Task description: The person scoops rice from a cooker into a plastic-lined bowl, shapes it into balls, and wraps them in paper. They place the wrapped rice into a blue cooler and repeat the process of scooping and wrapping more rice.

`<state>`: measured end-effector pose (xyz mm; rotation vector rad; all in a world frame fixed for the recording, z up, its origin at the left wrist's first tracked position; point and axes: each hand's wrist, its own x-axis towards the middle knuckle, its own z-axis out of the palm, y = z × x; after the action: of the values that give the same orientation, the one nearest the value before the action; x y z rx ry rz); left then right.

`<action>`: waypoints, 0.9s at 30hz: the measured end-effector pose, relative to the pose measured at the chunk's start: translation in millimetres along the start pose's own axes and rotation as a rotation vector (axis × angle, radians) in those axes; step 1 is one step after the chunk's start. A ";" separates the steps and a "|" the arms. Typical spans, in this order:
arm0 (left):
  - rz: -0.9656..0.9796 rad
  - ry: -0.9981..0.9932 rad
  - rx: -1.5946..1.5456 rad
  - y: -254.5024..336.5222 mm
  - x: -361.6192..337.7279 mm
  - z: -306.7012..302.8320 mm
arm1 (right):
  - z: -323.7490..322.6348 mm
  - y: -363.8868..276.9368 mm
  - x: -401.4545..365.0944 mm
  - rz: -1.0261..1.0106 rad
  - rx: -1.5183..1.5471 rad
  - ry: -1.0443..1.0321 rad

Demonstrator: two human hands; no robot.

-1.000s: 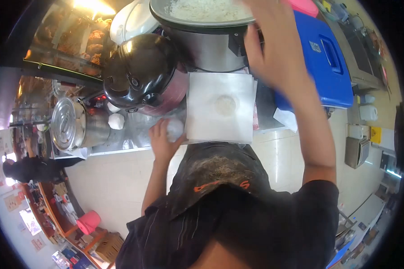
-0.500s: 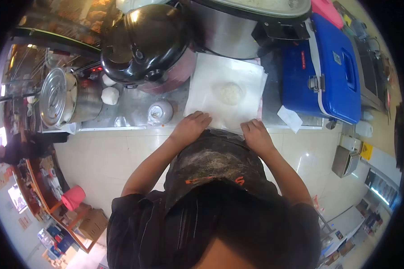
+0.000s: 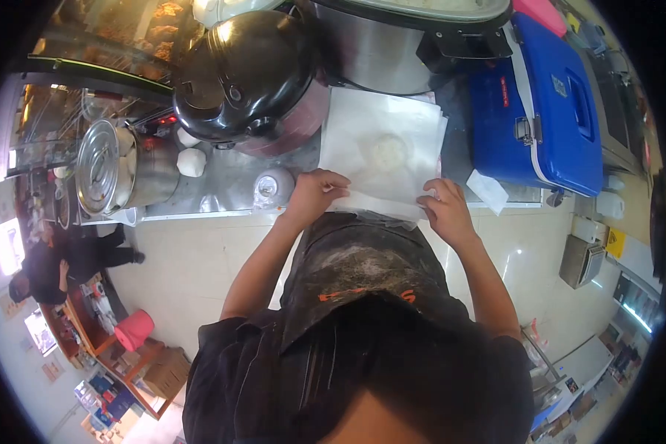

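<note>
A stack of white wrapping paper (image 3: 355,118) lies on the steel counter, with a round mound of what looks like white rice (image 3: 389,152) in its middle. My left hand (image 3: 317,197) pinches the near left corner of the top sheet between thumb and fingers. At the near right corner my right hand (image 3: 447,211) is closed on the same sheet. The near edge between my hands is raised and curls toward the rice. A small whitish container (image 3: 274,186) stands just left of my left hand.
A dark-lidded rice cooker (image 3: 248,74) and a large steel pot (image 3: 370,44) stand behind the paper. To the right is a blue cooler box (image 3: 529,111), with a white paper piece (image 3: 488,191) before it. A lidded steel pot (image 3: 100,166) stands left. A person (image 3: 74,263) is at far left.
Both hands have gone from resting at the paper's near edge to pinching its corners, lifting that edge. The person at far left has moved further into view.
</note>
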<state>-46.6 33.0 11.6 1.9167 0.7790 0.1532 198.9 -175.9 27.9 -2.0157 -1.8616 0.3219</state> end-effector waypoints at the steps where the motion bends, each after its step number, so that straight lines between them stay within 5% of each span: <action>1: 0.023 0.023 0.032 -1.9 2.2 -1.1 | 5.1 3.3 -2.8 0.051 0.045 0.055; 3: 0.194 0.005 0.267 -10.5 7.8 -5.0 | 14.3 16.3 -8.4 0.107 0.169 0.127; 6: 0.379 0.043 0.215 -43.1 10.8 -0.1 | 4.1 26.9 -11.0 0.146 0.345 0.122; 11: 0.383 0.155 0.021 -23.3 -7.5 -9.1 | -0.6 28.5 -18.5 0.111 0.562 0.089; 14: 0.224 0.282 -0.109 -28.7 -7.7 5.0 | 37.5 34.4 -19.8 0.492 0.862 0.253; 18: -0.028 0.418 -0.380 -56.8 14.9 41.1 | 91.3 56.3 2.2 0.657 0.660 0.432; 23: 0.092 0.522 0.237 -48.7 33.6 43.9 | 99.3 61.9 22.9 0.688 0.237 0.415; 26: -0.084 0.542 0.448 -43.7 35.5 43.9 | 63.4 40.9 52.5 0.677 0.026 0.384; 27: 0.053 0.524 0.538 -36.2 35.2 42.8 | 64.2 48.9 61.9 0.491 -0.050 0.391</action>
<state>-16.9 30.4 -47.6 2.4467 1.2061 0.5398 222.7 -109.5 -45.3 -2.3496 -1.1445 0.0013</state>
